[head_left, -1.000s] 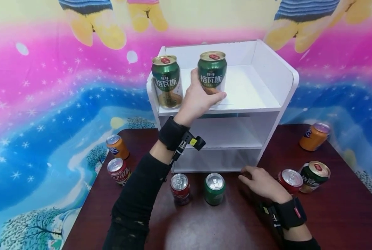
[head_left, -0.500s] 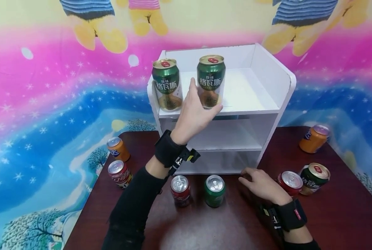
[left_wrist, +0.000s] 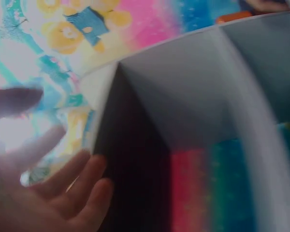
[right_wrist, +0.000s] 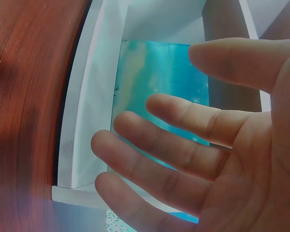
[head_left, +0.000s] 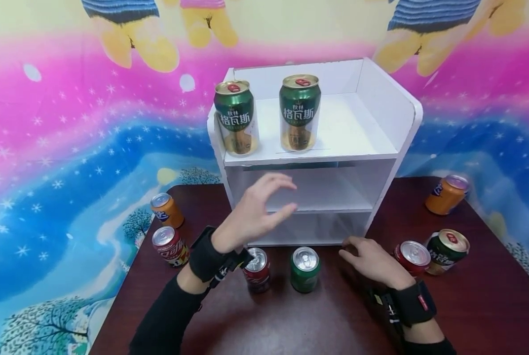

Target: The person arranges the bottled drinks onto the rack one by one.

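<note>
Two green-and-gold drink cans stand upright on the top tier of the white shelf [head_left: 358, 123]: the left can [head_left: 236, 118] by the left side wall, the other can [head_left: 299, 113] nearer the middle. My left hand [head_left: 251, 212] hangs in front of the middle tier, thumb and fingers apart, with nothing in it. In the left wrist view its fingers [left_wrist: 89, 193] show beside the shelf's side panel. My right hand [head_left: 375, 261] rests low by the shelf's bottom right corner, fingers loosely bent and holding nothing. In the right wrist view, its spread fingers [right_wrist: 150, 159] lie before a shelf compartment.
A red can [head_left: 256, 276] and a green can [head_left: 305, 276] stand before the shelf. On the left are an orange can [head_left: 169, 212] and a red can [head_left: 172, 249]; on the right, an orange can [head_left: 444, 197], a dark green can [head_left: 446, 251] and a red can [head_left: 413, 259].
My left hand has let go of the can on the top tier and moved down and to the left. That can now stands on its own. My right hand has stayed put.
</note>
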The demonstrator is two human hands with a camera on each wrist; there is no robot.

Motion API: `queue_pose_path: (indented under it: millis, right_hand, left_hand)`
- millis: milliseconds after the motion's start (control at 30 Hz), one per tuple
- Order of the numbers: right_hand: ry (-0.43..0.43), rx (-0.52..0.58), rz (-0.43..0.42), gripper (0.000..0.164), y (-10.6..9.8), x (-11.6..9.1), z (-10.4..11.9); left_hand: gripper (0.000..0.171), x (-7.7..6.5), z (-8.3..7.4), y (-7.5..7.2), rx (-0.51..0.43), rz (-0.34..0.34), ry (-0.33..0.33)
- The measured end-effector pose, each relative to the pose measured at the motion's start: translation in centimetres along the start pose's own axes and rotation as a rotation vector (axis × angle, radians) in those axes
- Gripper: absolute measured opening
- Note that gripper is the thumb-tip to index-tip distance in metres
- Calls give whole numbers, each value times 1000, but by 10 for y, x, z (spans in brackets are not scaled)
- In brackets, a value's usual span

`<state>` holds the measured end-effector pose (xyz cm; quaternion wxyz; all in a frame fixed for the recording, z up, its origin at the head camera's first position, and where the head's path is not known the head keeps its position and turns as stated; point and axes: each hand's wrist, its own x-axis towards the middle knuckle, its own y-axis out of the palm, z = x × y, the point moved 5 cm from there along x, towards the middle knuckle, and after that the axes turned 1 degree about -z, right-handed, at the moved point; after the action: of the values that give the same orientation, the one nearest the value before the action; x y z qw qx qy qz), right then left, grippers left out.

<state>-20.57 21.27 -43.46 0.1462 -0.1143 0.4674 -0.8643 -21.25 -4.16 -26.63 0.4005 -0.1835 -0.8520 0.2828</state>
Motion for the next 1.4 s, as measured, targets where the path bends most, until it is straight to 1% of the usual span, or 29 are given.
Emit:
queue_pose_path:
  millis: [67, 133, 233, 333, 433, 500, 567, 633, 733, 800, 900, 967, 1067, 1133, 1233, 1300, 1400]
  right_hand:
    - [15, 2, 2, 26, 0, 0, -1]
    - [27, 4, 4, 25, 1, 0, -3]
    - [37, 5, 1, 25, 2, 0, -4]
    - [43, 1, 1, 25, 2, 1, -5]
    - [60, 3, 2, 23, 3, 1, -6]
    - [65, 9, 5, 23, 3, 2, -6]
    - [60, 12, 7, 23, 3, 2, -6]
    - [58, 4, -2, 23, 2, 2, -7]
    - [45, -11, -13, 23, 2, 2, -7]
    - [43, -8, -15, 24, 2, 2, -7]
    - [43, 3, -5, 25, 2, 1, -9]
    - [53, 4, -2, 25, 2, 1, -10]
    - [61, -4, -3, 23, 1, 1, -12]
    - [59, -4, -6, 23, 1, 1, -12]
    - [43, 3, -5, 23, 0, 1, -11]
    - [42, 6, -7, 23, 0, 1, -10]
    - [54, 7, -6, 22, 0, 1, -10]
  left_hand:
    - [33, -14, 11, 9, -11, 122, -47]
    - [34, -28, 24, 16, -24, 228, -103]
    - [38, -51, 42, 25, -56, 342, -179]
    - [45, -74, 59, 32, -88, 410, -247]
    - [53, -94, 75, 36, -101, 428, -294]
    - [60, -106, 83, 38, -113, 418, -301]
    - [66, -118, 89, 42, -144, 401, -300]
    - [72, -128, 92, 47, -168, 385, -305]
    - [78, -140, 94, 56, -179, 347, -341]
    - [82, -144, 95, 62, -145, 301, -373]
    - [87, -149, 95, 71, -73, 202, -389]
    - [90, -151, 95, 73, -20, 131, -394]
    - [93, -154, 94, 76, 70, 46, -391]
    - [96, -155, 94, 77, 101, -3, -402]
    - [101, -157, 95, 78, 104, -67, -419]
    - [104, -159, 97, 77, 64, -96, -450]
    - [105, -162, 103, 79, -13, -112, -507]
